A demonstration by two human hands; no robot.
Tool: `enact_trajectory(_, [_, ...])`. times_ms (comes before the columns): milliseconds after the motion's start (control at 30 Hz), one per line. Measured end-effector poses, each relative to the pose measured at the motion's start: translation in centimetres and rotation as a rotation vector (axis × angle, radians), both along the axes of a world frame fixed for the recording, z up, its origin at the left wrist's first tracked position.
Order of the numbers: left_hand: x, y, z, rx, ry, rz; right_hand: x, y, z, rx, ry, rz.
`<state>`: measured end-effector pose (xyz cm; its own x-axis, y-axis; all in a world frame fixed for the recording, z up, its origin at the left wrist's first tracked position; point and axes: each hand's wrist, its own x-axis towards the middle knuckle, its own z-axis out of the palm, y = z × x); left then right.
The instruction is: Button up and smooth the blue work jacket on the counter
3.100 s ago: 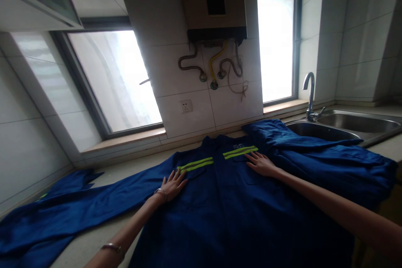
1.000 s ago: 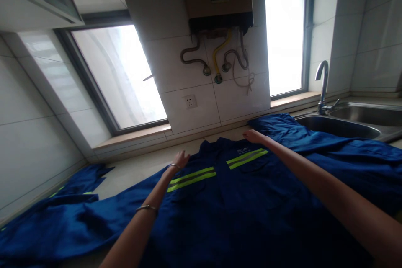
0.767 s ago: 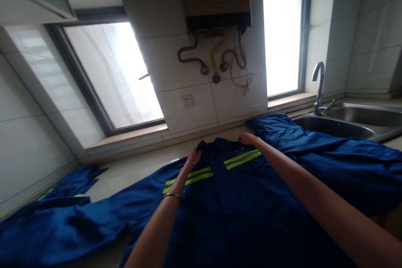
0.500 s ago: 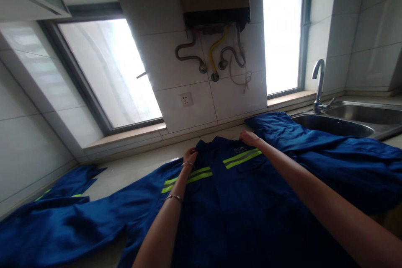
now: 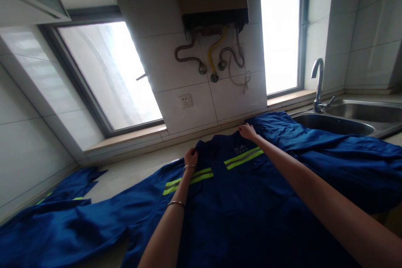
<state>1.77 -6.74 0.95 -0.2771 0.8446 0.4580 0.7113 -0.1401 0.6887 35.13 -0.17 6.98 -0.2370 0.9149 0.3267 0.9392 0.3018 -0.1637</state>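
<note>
A blue work jacket [image 5: 238, 201] with yellow-green reflective stripes lies spread front-up on the countertop [image 5: 135, 171]. My left hand [image 5: 190, 157] is closed on the jacket's left shoulder by the collar. At the right shoulder edge, my right hand [image 5: 247, 131] pinches the fabric. One sleeve [image 5: 63, 222] stretches far to the left; the other sleeve [image 5: 342, 155] runs right toward the sink.
A steel sink [image 5: 351, 119] with a tap [image 5: 318, 83] sits at the right. A water heater [image 5: 213, 0] with hoses hangs on the tiled wall above a socket [image 5: 186, 101]. Windows flank it, with a wooden sill [image 5: 125, 137] along the counter's back.
Both hands left the chest, where they lay flat, and slid up to the shoulders by the collar. Their fingers have closed on the fabric there.
</note>
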Motion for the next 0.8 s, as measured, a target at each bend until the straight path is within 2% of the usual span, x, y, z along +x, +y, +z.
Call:
enact_trajectory(133, [0.7,-0.6,0.7,0.066,0.05,0.036,-0.3,1.0,1.4,-0.039,0.104,-0.077])
enact_trajectory(300, [1.8,-1.7,1.8,0.123,0.107,0.038,-0.9,-0.4,0.9,-0.024,0.139,-0.12])
enact_trajectory(433, [2.5,-2.2,1.9,0.122,0.155,-0.017,-3.8,-2.3,0.2,0.032,0.162,-0.026])
enact_trajectory(567, [2.8,-2.5,1.7,0.133,0.187,-0.094,-8.3,-3.3,-0.5,0.001,0.215,0.078])
enact_trajectory(700, [3.3,-3.3,2.0,0.141,0.309,-0.198,-10.8,-3.6,-1.2,-0.137,0.29,0.012])
enact_trajectory(800, [4.3,-4.0,2.7,0.111,0.448,-0.142,-10.9,-3.8,-1.6,-0.179,0.328,-0.05])
